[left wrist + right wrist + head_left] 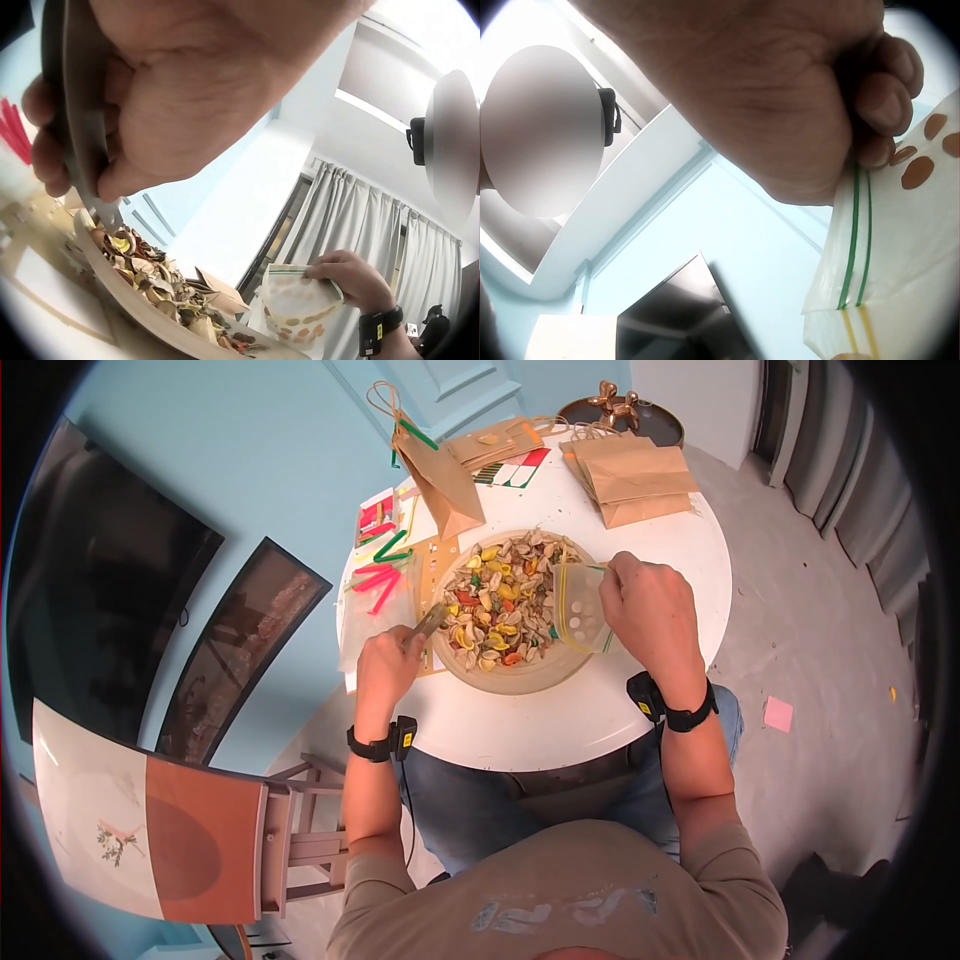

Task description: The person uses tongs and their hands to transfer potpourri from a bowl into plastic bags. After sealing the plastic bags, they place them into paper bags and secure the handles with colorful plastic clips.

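A wide, pale round bowl on the white table holds a heap of dried potpourri pieces in beige, yellow, orange and green. At its left rim, my left hand grips metal tongs, whose tips point into the bowl. The left wrist view shows the fingers curled round the tongs, tips close over the potpourri. My right hand pinches the edge of a translucent zip bag over the bowl's right side. Round brown spots and green and yellow zip lines mark the bag.
Brown paper bags stand at the back right of the table; another paper bag stands upright at the back left. Pink and green strips lie left of the bowl. The table's front edge is near my lap.
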Tool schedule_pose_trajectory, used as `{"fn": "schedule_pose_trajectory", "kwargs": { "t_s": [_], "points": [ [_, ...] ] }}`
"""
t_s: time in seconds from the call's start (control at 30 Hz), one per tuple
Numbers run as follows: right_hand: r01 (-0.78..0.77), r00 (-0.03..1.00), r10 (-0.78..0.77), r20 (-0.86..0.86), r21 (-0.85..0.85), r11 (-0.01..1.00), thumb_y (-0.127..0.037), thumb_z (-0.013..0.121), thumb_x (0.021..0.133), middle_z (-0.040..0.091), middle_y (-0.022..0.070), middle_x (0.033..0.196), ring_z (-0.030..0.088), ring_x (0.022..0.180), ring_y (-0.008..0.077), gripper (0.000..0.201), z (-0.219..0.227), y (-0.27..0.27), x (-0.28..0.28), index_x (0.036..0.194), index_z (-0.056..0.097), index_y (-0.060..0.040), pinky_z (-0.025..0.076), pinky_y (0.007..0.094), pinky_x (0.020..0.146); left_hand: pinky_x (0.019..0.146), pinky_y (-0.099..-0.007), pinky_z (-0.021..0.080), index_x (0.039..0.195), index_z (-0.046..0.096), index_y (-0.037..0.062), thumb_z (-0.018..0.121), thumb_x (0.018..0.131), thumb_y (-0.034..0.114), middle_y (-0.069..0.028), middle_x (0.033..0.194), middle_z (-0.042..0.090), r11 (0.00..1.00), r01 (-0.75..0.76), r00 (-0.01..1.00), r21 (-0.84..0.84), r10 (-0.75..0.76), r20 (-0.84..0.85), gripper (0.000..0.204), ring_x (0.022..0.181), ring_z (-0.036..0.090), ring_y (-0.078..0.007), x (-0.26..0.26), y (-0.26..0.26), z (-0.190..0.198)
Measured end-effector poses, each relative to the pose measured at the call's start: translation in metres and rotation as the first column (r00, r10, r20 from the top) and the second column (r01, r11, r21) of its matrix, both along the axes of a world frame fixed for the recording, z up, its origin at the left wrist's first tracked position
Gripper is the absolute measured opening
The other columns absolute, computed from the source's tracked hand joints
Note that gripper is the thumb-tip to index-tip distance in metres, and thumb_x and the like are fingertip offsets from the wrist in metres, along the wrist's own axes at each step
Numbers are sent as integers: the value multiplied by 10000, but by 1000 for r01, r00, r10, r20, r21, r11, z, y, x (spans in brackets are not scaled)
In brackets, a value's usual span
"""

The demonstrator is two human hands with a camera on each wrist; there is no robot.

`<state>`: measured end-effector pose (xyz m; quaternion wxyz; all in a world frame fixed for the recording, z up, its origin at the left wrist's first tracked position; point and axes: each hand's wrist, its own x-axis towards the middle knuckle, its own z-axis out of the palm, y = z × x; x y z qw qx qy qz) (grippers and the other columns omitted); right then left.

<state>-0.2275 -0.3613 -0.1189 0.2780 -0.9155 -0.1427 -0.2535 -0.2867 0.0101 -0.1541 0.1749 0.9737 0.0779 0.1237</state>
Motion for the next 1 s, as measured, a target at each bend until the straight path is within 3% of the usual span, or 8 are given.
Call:
{"fn": "schedule_pose_trajectory", "kwargs": {
  "t_s": [0.23,0.43,0.63,0.73,0.83,1.0],
  "points": [
    [-9,1000,9,9,7,1000,-138,721,991,715,255,729,747,695,444,217,1,-2,-1,836,711,14,602,517,678,729,-504,576,1082,858,8,750,1060,237,-266,807,743,1000,-20,999,-15,20,38,254,785,762,-456,0,3,-1],
    [-1,1000,1,-8,20,1000,-138,698,1001,720,248,728,749,701,442,214,-1,-2,0,845,716,7,609,522,690,723,-491,574,1073,846,-9,765,1056,212,-278,806,732,999,-7,993,-34,11,118,236,774,744,-468,-5,-29,35],
    [-5,999,5,-31,-3,1000,-126,692,999,719,251,723,750,694,444,213,-2,-1,2,837,716,10,616,523,695,725,-499,594,1093,803,-17,792,1048,200,-252,880,770,944,331,907,6,-320,275,222,794,752,-461,-3,-99,42],
    [-1,1000,1,-22,0,1000,-124,695,999,721,256,726,750,692,446,216,1,-2,2,835,720,15,617,521,697,717,-503,604,1127,779,-1,794,1045,200,-234,892,769,915,403,893,22,-398,208,217,808,763,-433,-8,-134,48],
    [-2,1000,2,-21,-1,1000,-121,696,999,722,262,730,749,692,448,217,1,-2,1,836,723,20,616,520,698,738,-514,600,1129,802,5,811,1032,194,-242,890,767,888,459,869,31,-456,194,212,839,766,-457,-4,-156,48],
    [7,1000,-7,-23,11,1000,-124,695,1000,720,264,730,751,693,444,224,4,-4,-1,833,722,23,614,519,693,720,-485,616,1197,768,-7,834,1013,239,-198,941,785,853,511,824,109,-522,220,314,828,779,-388,-6,-156,39]
  ]
}}
